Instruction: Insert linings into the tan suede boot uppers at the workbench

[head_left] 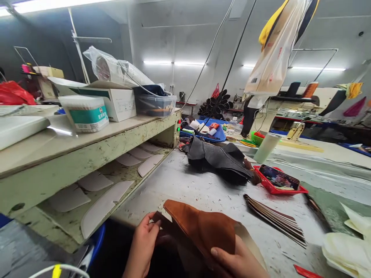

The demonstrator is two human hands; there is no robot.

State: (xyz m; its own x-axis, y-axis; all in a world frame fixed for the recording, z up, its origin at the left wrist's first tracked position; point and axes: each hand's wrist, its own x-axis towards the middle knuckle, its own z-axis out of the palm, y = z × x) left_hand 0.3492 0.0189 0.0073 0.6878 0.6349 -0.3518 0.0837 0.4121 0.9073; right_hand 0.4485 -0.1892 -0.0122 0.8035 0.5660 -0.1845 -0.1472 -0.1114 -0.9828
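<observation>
Brown suede piece (208, 226) held in both hands at the bench's near edge

The left hand (146, 235) pinches a dark brown flap (166, 224) between thumb and fingers, a narrow grip close to the flap's end. The right hand (236, 258) holds the suede piece by its other end, thumb on the near face, fingers mostly hidden behind; how hard they press I cannot tell. The piece is at the near edge of the metal-topped bench (162, 185), partly over the dark gap below. Whether flap and suede are joined along their length does not show.

The likeliest trouble is at the left pinch: it takes in only a little of the flap, so a slip could let it fold under or swing off line. A heavy right thumb might crease or mark the suede. If dropped, the piece could slide off the near edge.

Beyond it, a scrap-flecked stretch of metal reaches towards the black pieces (214, 160) farther back; loose bits there could cling to suede laid down. Along the bench's left edge, the shelf unit (87, 158) limits a sideways sweep. Towards the right edge, a fan of strips (275, 220) lies near the right hand, in front of a red tray (303, 190) carrying a phone (279, 177); a wide swing could scatter the strips.
</observation>
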